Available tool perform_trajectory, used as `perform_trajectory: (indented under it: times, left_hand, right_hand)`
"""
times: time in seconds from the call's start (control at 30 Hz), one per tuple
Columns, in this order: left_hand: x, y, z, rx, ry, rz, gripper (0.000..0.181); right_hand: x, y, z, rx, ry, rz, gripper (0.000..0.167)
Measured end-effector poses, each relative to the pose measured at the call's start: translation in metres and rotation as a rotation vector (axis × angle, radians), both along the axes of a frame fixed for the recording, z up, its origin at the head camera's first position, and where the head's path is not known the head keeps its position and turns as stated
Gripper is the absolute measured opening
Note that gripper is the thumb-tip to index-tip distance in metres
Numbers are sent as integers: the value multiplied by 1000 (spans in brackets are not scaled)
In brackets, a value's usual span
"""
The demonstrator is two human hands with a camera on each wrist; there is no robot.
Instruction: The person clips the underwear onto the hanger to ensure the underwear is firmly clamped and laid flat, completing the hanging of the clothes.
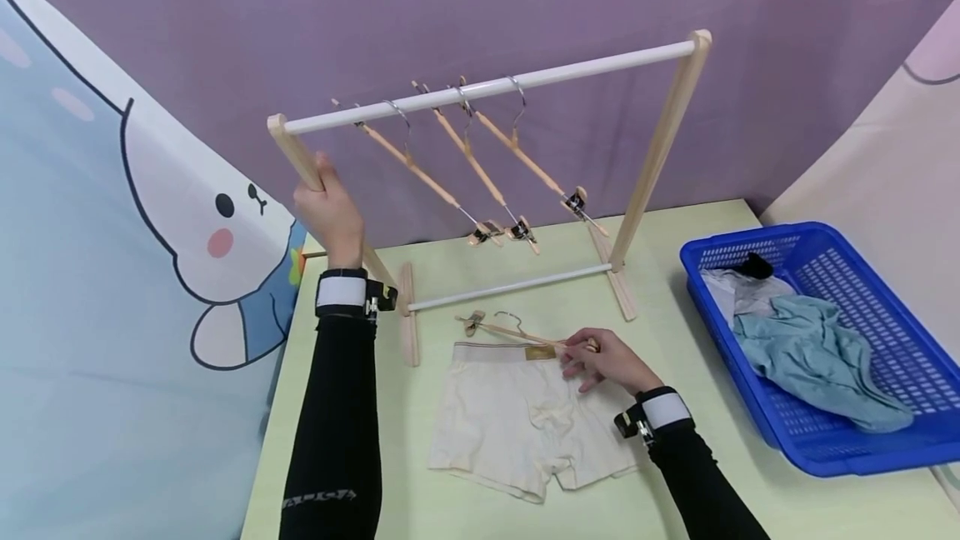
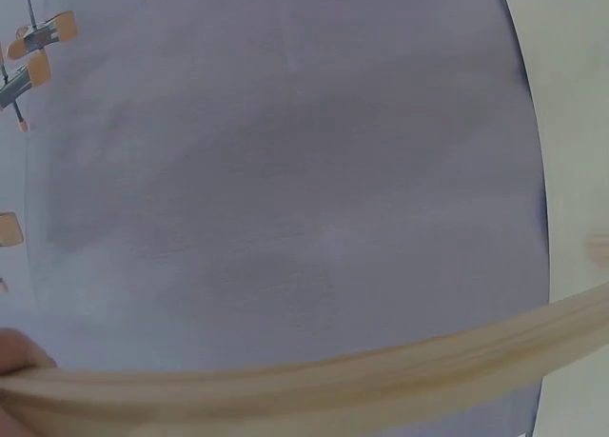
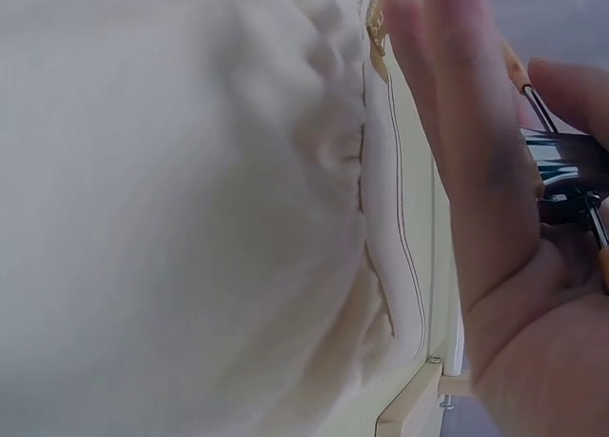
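My left hand (image 1: 332, 211) grips the left wooden post (image 2: 314, 394) of a clothes rack, partway below its top. Over the table, my right hand (image 1: 611, 361) holds a wooden clip hanger (image 1: 525, 337) by its right end. In the right wrist view, that end's metal clip (image 3: 561, 170) sits between thumb and fingers. Cream boxer shorts (image 1: 510, 415) lie flat on the table just below the hanger, waistband toward the rack. The right fingers overlap the waistband's right corner; whether they touch it is unclear. The hanger's left clip is at the waistband's left side.
Several similar clip hangers (image 1: 468, 152) hang from the rack's white top bar (image 1: 570, 73). A blue basket (image 1: 720, 348) with a teal garment (image 1: 821, 357), grey cloth and a black item stands at the right. Behind the rack is a purple curtain (image 1: 480, 7).
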State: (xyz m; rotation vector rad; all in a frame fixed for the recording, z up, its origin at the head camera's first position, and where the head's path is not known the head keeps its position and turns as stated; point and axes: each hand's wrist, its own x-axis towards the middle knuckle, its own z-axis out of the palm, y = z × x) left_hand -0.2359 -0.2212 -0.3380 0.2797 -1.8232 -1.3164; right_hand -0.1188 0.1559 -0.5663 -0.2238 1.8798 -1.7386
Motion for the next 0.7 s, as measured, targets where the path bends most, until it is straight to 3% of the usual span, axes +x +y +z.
perform_trajectory:
  times: [0.07, 0.17, 0.27, 0.33, 0.4, 0.5, 0.63, 0.7]
  left_hand:
    - [2, 0, 1, -4, 7, -32, 42]
    - [7, 2, -2, 20, 3, -166, 30]
    - [16, 3, -8, 54, -55, -301, 18]
    - [25, 4, -14, 54, -116, -335, 24]
    - [34, 2, -26, 43, -167, -318, 31]
    - [48, 3, -55, 70, -196, -228, 33]
    - [70, 18, -112, 140, -161, -89, 30]
    - [83, 31, -141, 102, -167, -31, 29]
  right_hand:
    - [0, 2, 0, 1, 5, 10, 33]
    - [2, 7, 1, 33, 16, 5, 37]
    - [4, 12, 4, 60, 17, -18, 44]
    - [4, 14, 5, 48, 25, -23, 47]
    - [4, 15, 6, 25, 30, -22, 45]
    - [2, 14, 6, -10, 41, -19, 39]
    - [0, 13, 5, -31, 54, -42, 39]
    - [-1, 13, 5, -32, 61, -54, 41]
